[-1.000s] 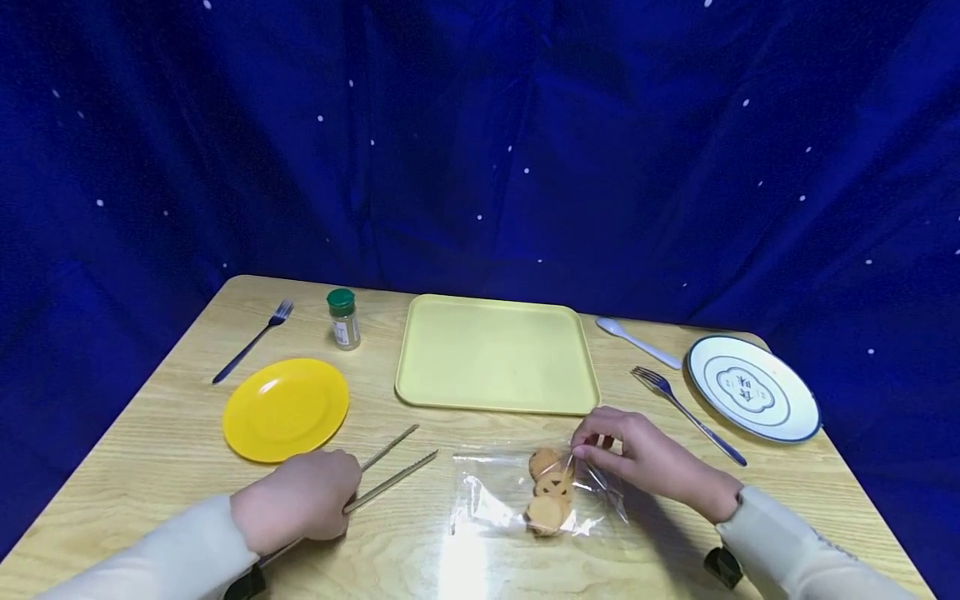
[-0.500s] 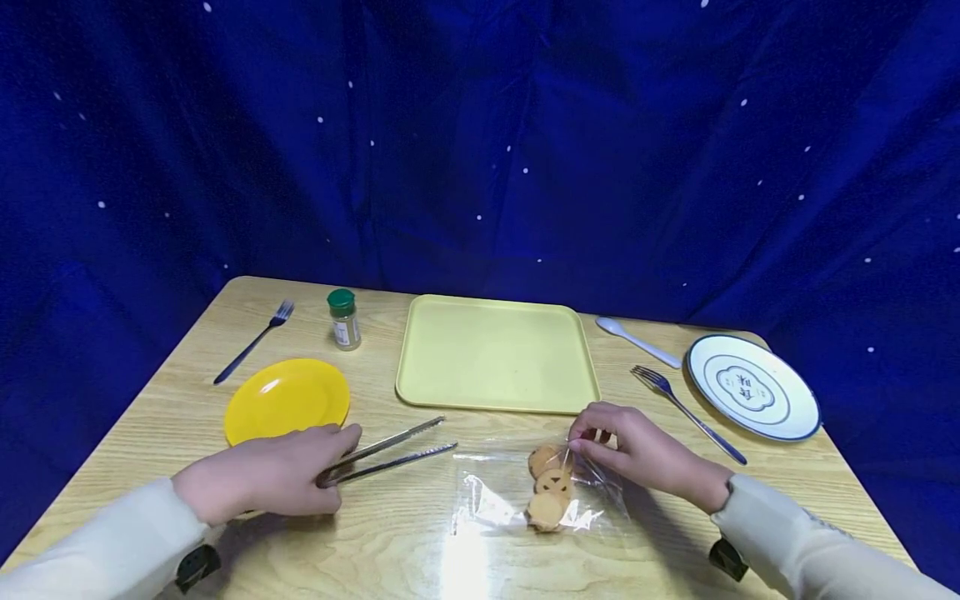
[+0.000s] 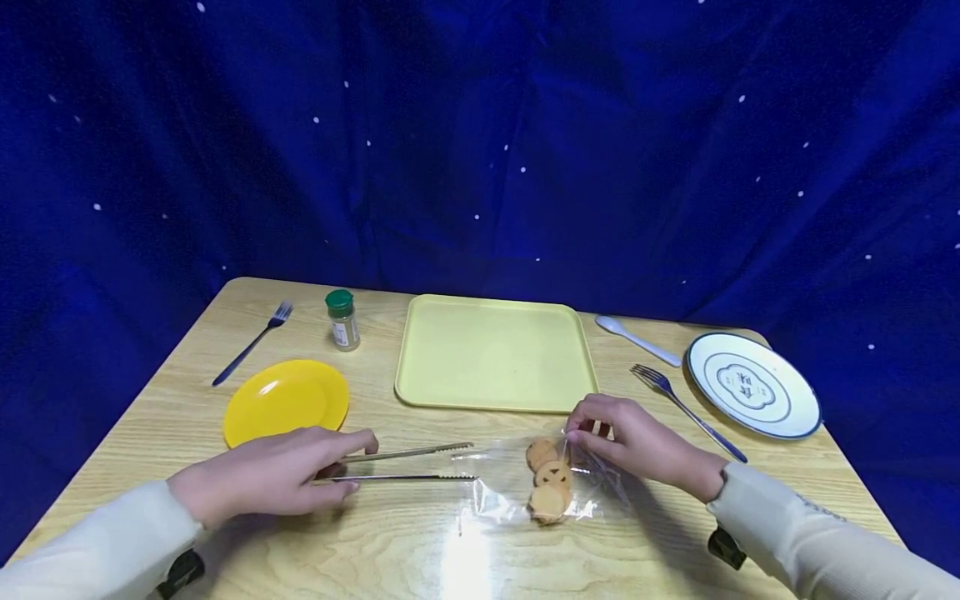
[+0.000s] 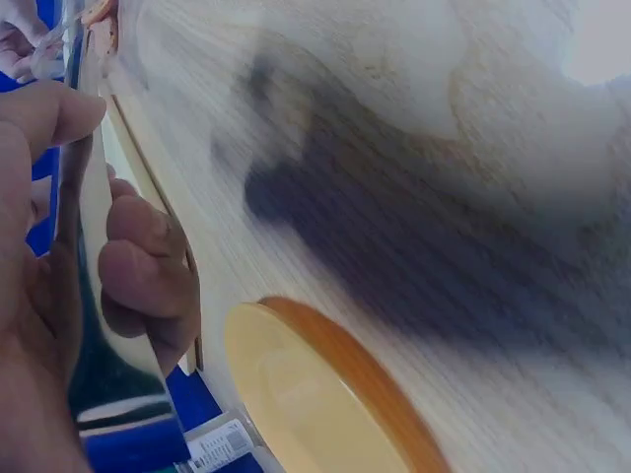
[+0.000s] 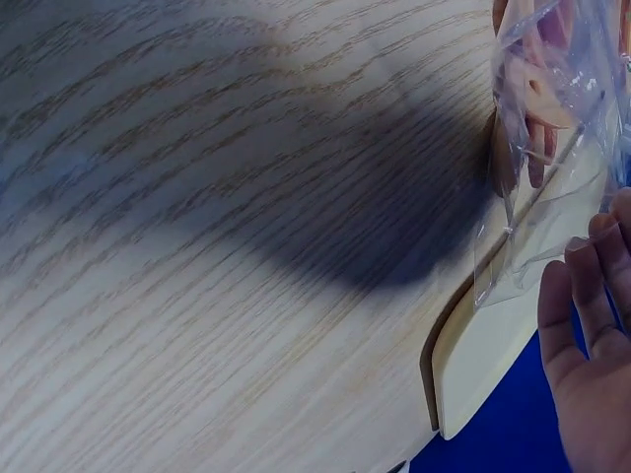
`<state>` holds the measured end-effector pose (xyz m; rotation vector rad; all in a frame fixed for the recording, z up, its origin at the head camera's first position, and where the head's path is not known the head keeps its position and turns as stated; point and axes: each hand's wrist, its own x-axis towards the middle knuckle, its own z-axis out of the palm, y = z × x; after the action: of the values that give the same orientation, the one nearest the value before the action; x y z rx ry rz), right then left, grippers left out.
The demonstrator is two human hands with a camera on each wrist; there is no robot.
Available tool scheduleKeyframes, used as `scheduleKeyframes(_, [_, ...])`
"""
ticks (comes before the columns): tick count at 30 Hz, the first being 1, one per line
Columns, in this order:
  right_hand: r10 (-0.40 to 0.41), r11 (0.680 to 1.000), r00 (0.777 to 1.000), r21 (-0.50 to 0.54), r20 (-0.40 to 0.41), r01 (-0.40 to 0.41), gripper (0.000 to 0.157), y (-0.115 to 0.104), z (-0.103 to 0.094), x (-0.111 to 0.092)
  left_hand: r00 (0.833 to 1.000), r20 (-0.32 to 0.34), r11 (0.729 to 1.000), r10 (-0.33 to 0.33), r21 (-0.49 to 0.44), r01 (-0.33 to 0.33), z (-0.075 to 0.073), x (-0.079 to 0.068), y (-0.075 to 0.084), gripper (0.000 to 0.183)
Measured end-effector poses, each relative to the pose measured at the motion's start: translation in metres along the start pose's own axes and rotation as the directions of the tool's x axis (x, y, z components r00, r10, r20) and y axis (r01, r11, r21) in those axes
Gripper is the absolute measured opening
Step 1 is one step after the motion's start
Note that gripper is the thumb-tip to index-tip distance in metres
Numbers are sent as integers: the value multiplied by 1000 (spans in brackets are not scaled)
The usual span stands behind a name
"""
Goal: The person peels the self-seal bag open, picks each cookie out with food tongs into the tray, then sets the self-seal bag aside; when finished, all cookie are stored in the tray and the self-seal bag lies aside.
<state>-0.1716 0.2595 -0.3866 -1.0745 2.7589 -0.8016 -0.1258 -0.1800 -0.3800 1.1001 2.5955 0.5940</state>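
Note:
My left hand grips a pair of metal tongs between thumb and fingers; their toothed tips are apart and reach the left end of a clear plastic bag. In the left wrist view the tongs' smooth metal handle runs through the grip. Several round biscuits lie in a column within the bag, one with a face cut in it. With thumb and index finger, my right hand pinches the bag's upper film, lifting it. In the right wrist view that hand's fingers curl beside the crinkled film.
A pale yellow tray lies behind the bag. On the left are a yellow plate, a fork and a green-capped seasoning jar. At right lie a second fork, a white spoon and a white plate.
My left hand has turned over from knuckles-up and moved the tongs rightward, their tips now level with the bag's left end. My right hand keeps its pinch, shifting slightly back and left.

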Motion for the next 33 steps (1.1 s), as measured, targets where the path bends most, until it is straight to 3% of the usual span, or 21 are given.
scheduleKeyframes(4, [4,1000,1000,-1,-4,-4,3,0,0,0,1000,-1,995,3,104,-3,4,2,4,41])
scheduleKeyframes(9, [1,1000,1000,0,-9,-1,4,-1,0,1,991,-86,974,106,210,-86,14,13,6,33])
scheduleKeyframes(13, [5,1000,1000,4,-14,-5,4,0,-1,2,979,-118,957,165,257,-130,12,18,0,30])
scheduleKeyframes(20, [36,999,999,-3,-9,-36,3,2,-3,0,968,-156,946,198,289,-147,4,4,-17,23])
scheduleKeyframes(24, [46,999,999,0,-11,-46,3,3,-3,-1,945,-216,930,244,329,-165,4,-6,-24,16])
scheduleKeyframes(28, [41,999,999,2,-16,-41,3,2,-2,0,924,-243,909,296,369,-195,8,-4,-21,18])
scheduleKeyframes(33, [30,1000,999,3,-20,-30,3,-1,-1,2,934,-215,892,285,415,-177,18,13,-8,18])
